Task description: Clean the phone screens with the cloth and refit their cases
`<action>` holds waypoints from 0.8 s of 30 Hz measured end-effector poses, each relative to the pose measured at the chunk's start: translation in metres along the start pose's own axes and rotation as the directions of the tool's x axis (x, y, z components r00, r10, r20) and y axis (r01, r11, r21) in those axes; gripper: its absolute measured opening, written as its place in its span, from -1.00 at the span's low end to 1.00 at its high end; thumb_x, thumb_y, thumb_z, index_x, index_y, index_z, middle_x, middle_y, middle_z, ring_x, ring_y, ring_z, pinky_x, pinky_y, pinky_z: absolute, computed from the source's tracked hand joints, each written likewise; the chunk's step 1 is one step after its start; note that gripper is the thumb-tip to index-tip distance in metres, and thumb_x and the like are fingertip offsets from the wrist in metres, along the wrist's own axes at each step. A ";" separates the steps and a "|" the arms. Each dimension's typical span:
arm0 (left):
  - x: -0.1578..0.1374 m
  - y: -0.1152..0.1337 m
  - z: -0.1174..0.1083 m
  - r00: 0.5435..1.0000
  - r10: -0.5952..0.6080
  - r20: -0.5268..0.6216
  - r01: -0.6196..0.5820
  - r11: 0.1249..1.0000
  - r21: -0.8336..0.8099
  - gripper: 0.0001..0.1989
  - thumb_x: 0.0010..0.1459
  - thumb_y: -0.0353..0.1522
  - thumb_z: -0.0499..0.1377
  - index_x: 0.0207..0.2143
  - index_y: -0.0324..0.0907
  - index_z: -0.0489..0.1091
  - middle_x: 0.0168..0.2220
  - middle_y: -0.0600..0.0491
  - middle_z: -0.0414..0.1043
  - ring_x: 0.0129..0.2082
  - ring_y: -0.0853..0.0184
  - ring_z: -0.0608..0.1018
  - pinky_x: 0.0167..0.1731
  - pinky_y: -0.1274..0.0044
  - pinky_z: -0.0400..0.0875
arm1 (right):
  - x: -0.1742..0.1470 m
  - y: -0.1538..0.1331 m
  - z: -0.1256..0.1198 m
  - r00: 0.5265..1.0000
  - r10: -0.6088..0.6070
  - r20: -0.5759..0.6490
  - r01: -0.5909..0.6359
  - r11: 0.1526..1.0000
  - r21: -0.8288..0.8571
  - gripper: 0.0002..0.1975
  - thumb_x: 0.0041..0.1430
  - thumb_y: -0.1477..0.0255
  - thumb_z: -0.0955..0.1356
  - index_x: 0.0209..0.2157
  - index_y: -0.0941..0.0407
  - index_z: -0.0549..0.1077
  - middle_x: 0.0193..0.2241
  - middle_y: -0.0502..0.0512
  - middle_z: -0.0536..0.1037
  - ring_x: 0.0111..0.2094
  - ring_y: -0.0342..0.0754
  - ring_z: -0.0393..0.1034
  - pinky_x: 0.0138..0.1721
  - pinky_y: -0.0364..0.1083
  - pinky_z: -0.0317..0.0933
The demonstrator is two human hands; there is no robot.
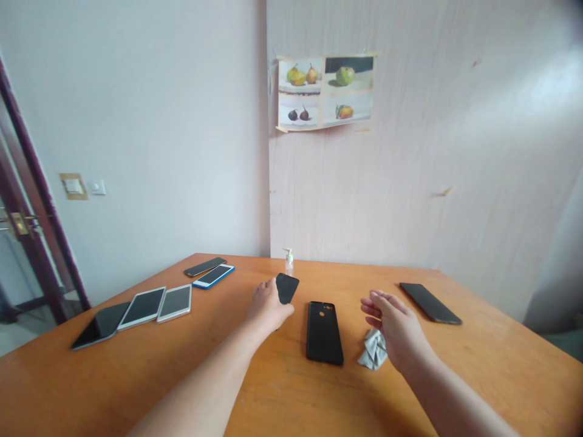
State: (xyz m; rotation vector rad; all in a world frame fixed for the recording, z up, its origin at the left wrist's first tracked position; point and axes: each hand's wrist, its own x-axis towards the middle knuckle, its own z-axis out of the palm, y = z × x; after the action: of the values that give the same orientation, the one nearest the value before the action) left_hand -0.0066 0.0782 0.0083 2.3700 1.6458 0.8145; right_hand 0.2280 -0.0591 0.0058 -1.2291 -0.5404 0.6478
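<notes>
My left hand (266, 306) is closed round a black smartphone (287, 288), holding it tilted above the table; the fingers cover its left part. To the right of that hand, a black phone case (324, 334) lies flat with its inside up and a round hole near the far end. My right hand (396, 325) hovers to the right of the case, its fingers loosely bent and slightly apart, with nothing visible in them. Partly behind it, a crumpled grey cloth (373, 351) rests on the table.
On the left of the wooden table (268, 400) lie several phones and tablets, among them a blue-edged phone (214, 276) and a white tablet (142, 308). A pump bottle (288, 262) stands near the back edge. Far right lies a dark tablet (430, 303).
</notes>
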 end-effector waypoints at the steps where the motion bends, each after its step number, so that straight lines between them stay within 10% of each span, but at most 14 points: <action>1: 0.002 -0.004 0.001 1.000 -0.005 0.008 0.005 1.000 0.018 -0.52 -0.16 -0.32 0.25 -0.12 -0.16 0.31 -0.12 -0.12 0.43 -0.07 0.06 0.44 -0.16 0.42 0.28 | 0.001 0.000 -0.001 1.000 -0.005 -0.011 0.005 1.000 -0.003 -0.58 -0.07 0.15 0.47 -0.22 0.12 0.46 -0.35 0.10 0.59 -0.32 -0.04 0.48 -0.40 -0.14 0.28; 24: 0.002 -0.014 0.004 0.981 -0.105 0.162 0.099 0.994 0.045 -0.61 -0.17 -0.20 0.27 -0.24 -0.10 0.34 -0.23 -0.12 0.53 -0.11 -0.06 0.48 -0.25 0.38 0.29 | 0.011 0.000 -0.006 0.997 -0.042 -0.071 0.037 0.997 -0.069 -0.62 -0.12 0.22 0.46 -0.26 0.13 0.47 -0.40 0.10 0.59 -0.36 -0.04 0.47 -0.45 -0.14 0.27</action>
State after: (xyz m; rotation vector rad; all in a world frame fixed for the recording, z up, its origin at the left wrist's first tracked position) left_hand -0.0150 0.0866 -0.0002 2.2850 1.7123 0.5598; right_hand 0.2401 -0.0560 0.0050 -1.2974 -0.5286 0.5537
